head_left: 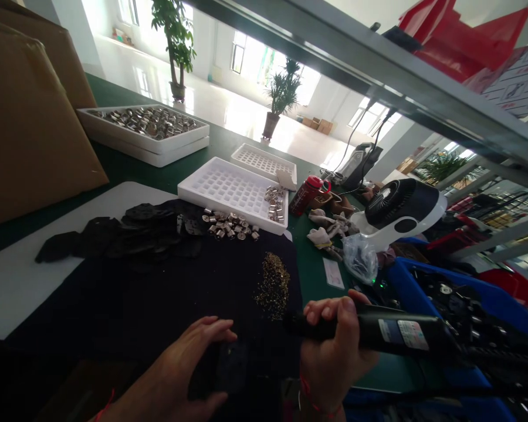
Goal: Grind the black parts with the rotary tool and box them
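Observation:
My right hand [334, 351] is wrapped round a black electric screwdriver [391, 331], whose dark tip points left toward a heap of tiny gold screws [273, 284]. Lower down, my left hand [180, 357] curves its fingers and thumb round a dark plastic part [231, 363]; shadow hides most of that part's shape. Both hands are over a dark mat [158, 305]. Beyond them lie a pile of flat black parts [136, 231] and several small silver metal cylinders [231, 225].
A white grid tray [220, 184] holds some cylinders at its right end. Stacked trays [158, 149] stand behind. A cardboard box [30, 117] rises at left. To the right are a red bottle [305, 196], a fan [400, 211] and a blue bin [422, 287] of black parts.

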Demonstrator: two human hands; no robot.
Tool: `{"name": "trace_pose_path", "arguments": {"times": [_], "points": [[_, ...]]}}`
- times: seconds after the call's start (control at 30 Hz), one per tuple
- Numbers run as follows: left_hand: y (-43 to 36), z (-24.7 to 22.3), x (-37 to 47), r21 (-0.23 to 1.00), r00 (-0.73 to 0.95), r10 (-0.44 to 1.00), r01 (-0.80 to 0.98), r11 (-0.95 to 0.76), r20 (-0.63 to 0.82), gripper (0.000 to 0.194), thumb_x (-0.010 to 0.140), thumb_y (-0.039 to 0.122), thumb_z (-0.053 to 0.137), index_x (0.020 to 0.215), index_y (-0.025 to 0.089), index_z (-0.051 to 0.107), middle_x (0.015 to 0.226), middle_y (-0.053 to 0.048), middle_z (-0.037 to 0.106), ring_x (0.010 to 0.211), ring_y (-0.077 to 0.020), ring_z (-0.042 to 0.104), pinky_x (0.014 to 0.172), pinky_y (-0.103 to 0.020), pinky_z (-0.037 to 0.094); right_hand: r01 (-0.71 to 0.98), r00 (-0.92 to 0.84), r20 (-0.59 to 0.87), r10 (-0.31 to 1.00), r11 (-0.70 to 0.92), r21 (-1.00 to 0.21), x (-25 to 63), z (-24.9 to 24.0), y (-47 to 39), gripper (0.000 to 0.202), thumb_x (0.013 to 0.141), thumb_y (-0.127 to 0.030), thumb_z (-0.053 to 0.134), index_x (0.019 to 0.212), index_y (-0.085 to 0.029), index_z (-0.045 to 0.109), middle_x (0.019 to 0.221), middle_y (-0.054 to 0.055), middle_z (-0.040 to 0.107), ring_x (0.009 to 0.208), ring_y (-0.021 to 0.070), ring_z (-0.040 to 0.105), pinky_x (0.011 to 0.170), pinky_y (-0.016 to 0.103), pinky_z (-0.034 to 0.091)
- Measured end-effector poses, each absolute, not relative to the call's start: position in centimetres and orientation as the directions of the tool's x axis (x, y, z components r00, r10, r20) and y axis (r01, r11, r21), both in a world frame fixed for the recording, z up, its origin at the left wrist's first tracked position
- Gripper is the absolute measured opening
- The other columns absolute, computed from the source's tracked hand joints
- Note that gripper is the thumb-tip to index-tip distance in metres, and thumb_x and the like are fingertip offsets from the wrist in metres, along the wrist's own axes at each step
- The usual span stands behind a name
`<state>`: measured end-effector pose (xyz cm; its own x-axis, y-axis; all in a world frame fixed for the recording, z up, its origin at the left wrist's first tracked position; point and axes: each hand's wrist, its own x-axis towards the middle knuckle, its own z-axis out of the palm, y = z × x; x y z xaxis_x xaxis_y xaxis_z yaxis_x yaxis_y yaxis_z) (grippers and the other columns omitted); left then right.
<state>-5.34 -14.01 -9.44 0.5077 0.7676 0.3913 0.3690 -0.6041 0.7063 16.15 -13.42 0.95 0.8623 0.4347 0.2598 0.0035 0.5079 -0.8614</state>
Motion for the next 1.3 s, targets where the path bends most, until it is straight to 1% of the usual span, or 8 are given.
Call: {"name": "trace_pose_path", "arguments": {"times": [0.47, 0.63, 0.77, 0.83, 0.93, 1.07, 1.17, 1.3], "points": [[-13.9, -9.0, -5.2, 0.685, 0.51, 0.759, 0.381, -0.621, 0.405, 0.098, 0.061, 0.004, 0.077, 0.149, 0.035, 0.046, 0.124, 0.002, 0.083, 0.124, -0.0295, 0.077, 0.11, -0.041, 0.06, -0.019, 0.861, 0.244, 0.446, 0.508, -0.861, 16.4, -0.2, -12.7, 0.02, 0.088, -0.028, 0.081, 0.103, -0.021, 0.069, 0.058, -0.01, 0.055, 0.044, 0.0103, 0.052, 0.05, 0.027, 0.051], [-14.0, -9.4, -5.2, 0.708, 0.51, 0.764, 0.36, -0.607, 0.395, 0.1, 0.061, 0.002, 0.077, 0.15, 0.035, 0.046, 0.125, 0.002, 0.082, 0.126, -0.03, 0.075, 0.112, -0.044, 0.059, -0.023, 0.869, 0.233, 0.436, 0.507, -0.862, 16.1, 0.5, -12.8, 0.024, 0.083, -0.028, 0.084, 0.101, -0.021, 0.069, 0.057, -0.011, 0.055, 0.045, 0.0106, 0.052, 0.051, 0.027, 0.051], [-14.1, -9.8, -5.2, 0.741, 0.517, 0.774, 0.342, -0.578, 0.365, 0.102, 0.061, 0.001, 0.076, 0.151, 0.037, 0.044, 0.128, 0.002, 0.081, 0.13, -0.0304, 0.073, 0.115, -0.048, 0.057, -0.02, 0.869, 0.237, 0.434, 0.51, -0.86, 15.6, 1.6, -13.6, 0.018, 0.087, -0.027, 0.079, 0.1, -0.022, 0.069, 0.058, -0.01, 0.054, 0.046, 0.01, 0.051, 0.053, 0.026, 0.053], [-14.3, -10.3, -5.1, 0.757, 0.512, 0.779, 0.325, -0.566, 0.363, 0.104, 0.061, 0.001, 0.076, 0.152, 0.037, 0.043, 0.129, 0.002, 0.08, 0.132, -0.0305, 0.071, 0.117, -0.05, 0.055, -0.049, 0.858, 0.226, 0.461, 0.511, -0.858, 15.1, 2.2, -14.2, 0.014, 0.089, -0.026, 0.076, 0.101, -0.022, 0.069, 0.059, -0.01, 0.054, 0.047, 0.0099, 0.05, 0.053, 0.026, 0.054], [-14.4, -11.1, -4.9, 0.777, 0.517, 0.778, 0.299, -0.554, 0.357, 0.106, 0.062, 0.002, 0.076, 0.155, 0.037, 0.039, 0.132, 0.001, 0.077, 0.137, -0.0313, 0.067, 0.122, -0.051, 0.051, -0.124, 0.809, 0.219, 0.545, 0.523, -0.843, 14.2, 2.8, -15.0, 0.01, 0.091, -0.025, 0.072, 0.1, -0.022, 0.069, 0.057, -0.01, 0.053, 0.044, 0.0097, 0.048, 0.049, 0.024, 0.053], [-14.5, -11.4, -4.8, 0.789, 0.537, 0.772, 0.283, -0.546, 0.342, 0.104, 0.065, 0.004, 0.077, 0.157, 0.035, 0.037, 0.135, -0.001, 0.075, 0.141, -0.0322, 0.063, 0.125, -0.052, 0.046, -0.228, 0.73, 0.212, 0.649, 0.524, -0.82, 13.1, 2.8, -15.5, 0.011, 0.091, -0.027, 0.074, 0.099, -0.022, 0.07, 0.057, -0.01, 0.054, 0.039, 0.0082, 0.047, 0.043, 0.022, 0.05], [-14.4, -11.2, -4.8, 0.801, 0.552, 0.77, 0.277, -0.531, 0.32, 0.102, 0.067, 0.004, 0.075, 0.156, 0.035, 0.037, 0.136, -0.002, 0.075, 0.142, -0.0328, 0.062, 0.126, -0.053, 0.044, -0.25, 0.693, 0.21, 0.69, 0.503, -0.828, 12.5, 2.4, -15.6, 0.014, 0.09, -0.03, 0.078, 0.1, -0.023, 0.072, 0.057, -0.01, 0.056, 0.039, 0.0078, 0.05, 0.044, 0.021, 0.051], [-14.5, -11.2, -4.8, 0.807, 0.552, 0.766, 0.257, -0.532, 0.329, 0.101, 0.068, 0.005, 0.076, 0.156, 0.035, 0.037, 0.135, -0.002, 0.074, 0.141, -0.0331, 0.062, 0.126, -0.054, 0.043, -0.233, 0.695, 0.198, 0.691, 0.477, -0.848, 12.2, 1.9, -15.3, 0.014, 0.09, -0.028, 0.078, 0.101, -0.023, 0.072, 0.057, -0.01, 0.055, 0.041, 0.0079, 0.052, 0.046, 0.021, 0.052]]}}
